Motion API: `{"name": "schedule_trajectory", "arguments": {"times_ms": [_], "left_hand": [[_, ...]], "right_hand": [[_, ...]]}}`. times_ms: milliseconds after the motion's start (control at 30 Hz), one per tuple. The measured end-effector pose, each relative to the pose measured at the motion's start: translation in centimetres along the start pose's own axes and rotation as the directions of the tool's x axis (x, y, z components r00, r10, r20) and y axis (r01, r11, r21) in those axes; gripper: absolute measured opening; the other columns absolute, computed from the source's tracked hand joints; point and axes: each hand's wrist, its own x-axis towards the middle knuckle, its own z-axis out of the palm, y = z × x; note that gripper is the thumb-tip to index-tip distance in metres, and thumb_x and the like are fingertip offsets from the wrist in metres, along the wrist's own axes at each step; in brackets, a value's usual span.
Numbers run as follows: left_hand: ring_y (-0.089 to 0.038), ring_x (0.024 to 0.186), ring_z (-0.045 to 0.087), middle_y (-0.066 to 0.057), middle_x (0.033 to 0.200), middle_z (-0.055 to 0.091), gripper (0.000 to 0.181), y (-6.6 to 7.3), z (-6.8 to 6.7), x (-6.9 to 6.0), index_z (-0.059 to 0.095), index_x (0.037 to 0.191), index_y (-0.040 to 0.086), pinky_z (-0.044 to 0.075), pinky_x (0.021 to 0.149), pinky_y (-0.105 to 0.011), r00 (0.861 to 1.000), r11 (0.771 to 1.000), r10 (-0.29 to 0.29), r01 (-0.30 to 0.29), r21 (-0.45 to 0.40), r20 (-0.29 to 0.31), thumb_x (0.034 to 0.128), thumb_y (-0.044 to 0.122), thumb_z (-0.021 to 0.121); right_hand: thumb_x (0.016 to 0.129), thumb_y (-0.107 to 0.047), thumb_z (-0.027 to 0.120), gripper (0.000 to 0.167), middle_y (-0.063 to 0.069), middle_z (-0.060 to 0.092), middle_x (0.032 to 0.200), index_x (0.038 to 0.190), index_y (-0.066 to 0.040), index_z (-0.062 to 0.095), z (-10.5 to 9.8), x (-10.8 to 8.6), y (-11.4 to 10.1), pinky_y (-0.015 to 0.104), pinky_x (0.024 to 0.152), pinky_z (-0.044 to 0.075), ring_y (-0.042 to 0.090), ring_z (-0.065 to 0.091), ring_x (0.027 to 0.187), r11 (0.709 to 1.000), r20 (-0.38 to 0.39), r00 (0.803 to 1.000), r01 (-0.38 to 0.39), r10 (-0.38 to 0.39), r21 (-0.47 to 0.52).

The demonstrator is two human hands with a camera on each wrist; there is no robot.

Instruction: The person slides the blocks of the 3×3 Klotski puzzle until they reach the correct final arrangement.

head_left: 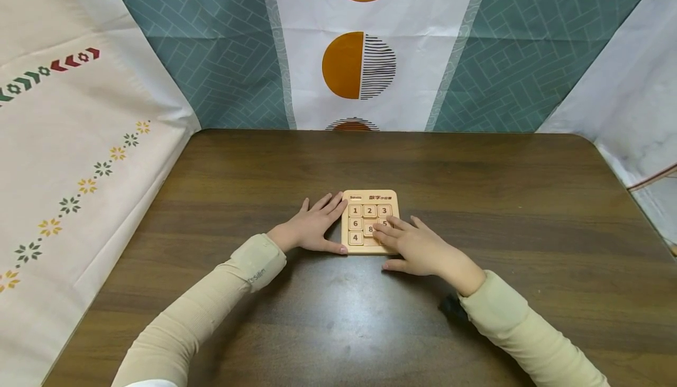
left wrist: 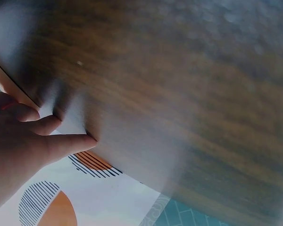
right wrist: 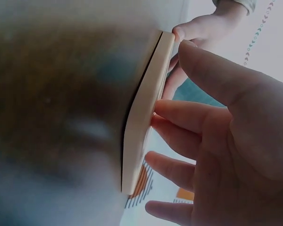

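Note:
A wooden number sliding puzzle (head_left: 365,193) lies flat on the table, its top row reading 1, 2, 3. My left hand (head_left: 314,222) is spread at its left side, with the thumb at the near corner and fingertips along the left edge. Over the right part of the board is my right hand (head_left: 420,249), its fingertips on the number tiles near the 8 tile (head_left: 370,229). That tile sits out of line, between the middle and bottom rows. My right fingers cover some lower-right tiles. In the right wrist view, the puzzle's side edge (right wrist: 141,108) shows beside the right fingertips.
The brown wooden table (head_left: 264,164) extends around the puzzle. Behind it hangs a patterned cloth (head_left: 211,70) with orange circles. A white embroidered cloth (head_left: 106,216) lines the left side. A dark object (head_left: 453,308) shows under the right wrist.

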Motion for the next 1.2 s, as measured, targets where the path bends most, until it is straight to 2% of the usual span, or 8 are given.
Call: {"name": "schedule_trajectory", "arguments": {"times_ms": [567, 900, 1200], "left_hand": [[-0.027, 0.138, -0.001, -0.005, 0.152, -0.007, 0.105, -0.1, 0.1, 0.1, 0.003, 0.148, 0.014, 0.007, 0.1, -0.063, 1.0, 1.0, 0.0, 0.0, -0.002, -0.001, 0.0742, 0.072, 0.05], [-0.028, 0.138, -0.002, -0.006, 0.152, -0.006, 0.105, -0.1, 0.0, 0.0, 0.003, 0.148, 0.013, 0.007, 0.1, -0.063, 1.0, 1.0, 0.005, -0.005, -0.008, -0.004, 0.0744, 0.072, 0.05], [-0.028, 0.138, -0.002, -0.006, 0.152, -0.006, 0.106, -0.1, 0.0, 0.1, 0.003, 0.148, 0.014, 0.008, 0.1, -0.064, 1.0, 1.0, -0.002, 0.002, -0.008, 0.0, 0.0736, 0.072, 0.051]], "right_hand": [[0.086, -0.046, 0.058, 0.068, 0.006, 0.032, 0.145, 0.139, -0.007, 0.04, -0.2, 0.7, 0.1, 0.062, 0.098, 0.019, 0.031, 0.022, 0.134, 0.999, -0.017, 0.999, -0.029, 0.028, -0.032], [0.086, -0.046, 0.057, 0.067, 0.004, 0.033, 0.145, 0.139, -0.01, 0.04, 0.1, 0.7, -1.7, 0.062, 0.098, 0.018, 0.031, 0.02, 0.135, 0.998, -0.025, 0.998, 0.061, -0.061, -0.021], [0.086, -0.046, 0.057, 0.068, 0.003, 0.032, 0.145, 0.14, -0.011, 0.038, 0.4, 0.9, -2.0, 0.061, 0.099, 0.019, 0.03, 0.019, 0.135, 0.997, 0.002, 0.998, 0.071, -0.071, -0.02]]}}
